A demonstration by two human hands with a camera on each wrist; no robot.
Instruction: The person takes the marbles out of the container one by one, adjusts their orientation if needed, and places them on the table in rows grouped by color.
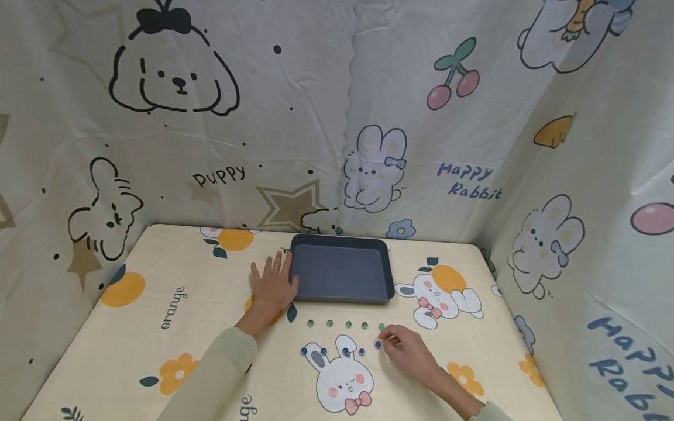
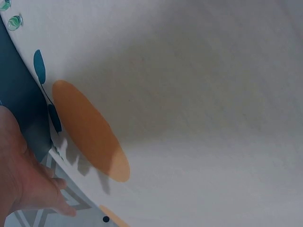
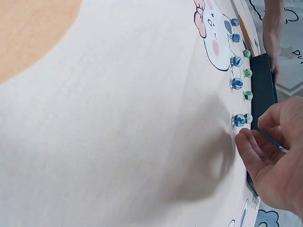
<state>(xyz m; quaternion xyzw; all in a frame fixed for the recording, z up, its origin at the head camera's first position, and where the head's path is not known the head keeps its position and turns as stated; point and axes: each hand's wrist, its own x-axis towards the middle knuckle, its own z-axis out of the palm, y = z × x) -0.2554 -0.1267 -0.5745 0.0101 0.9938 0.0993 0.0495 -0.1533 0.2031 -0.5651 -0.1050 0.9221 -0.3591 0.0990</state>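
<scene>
A row of several green marbles (image 1: 348,324) lies on the cloth in front of a dark grey tray (image 1: 342,299). Closer to me runs a row of several blue marbles (image 1: 361,352), partly over a printed rabbit. My left hand (image 1: 272,287) has its fingers spread and rests at the tray's left edge, holding nothing. At the right end of both rows is my right hand (image 1: 408,351), fingers loosely bent, thumb apart from the fingertips. In the right wrist view its fingertips (image 3: 243,134) are right beside the end blue marble (image 3: 240,120), with nothing seen between them.
A cream tablecloth (image 1: 205,292) printed with oranges, flowers and rabbits covers the table. Hanging cloth (image 1: 295,117) with cartoon prints walls off the back and both sides. The tray stands near the table's back edge.
</scene>
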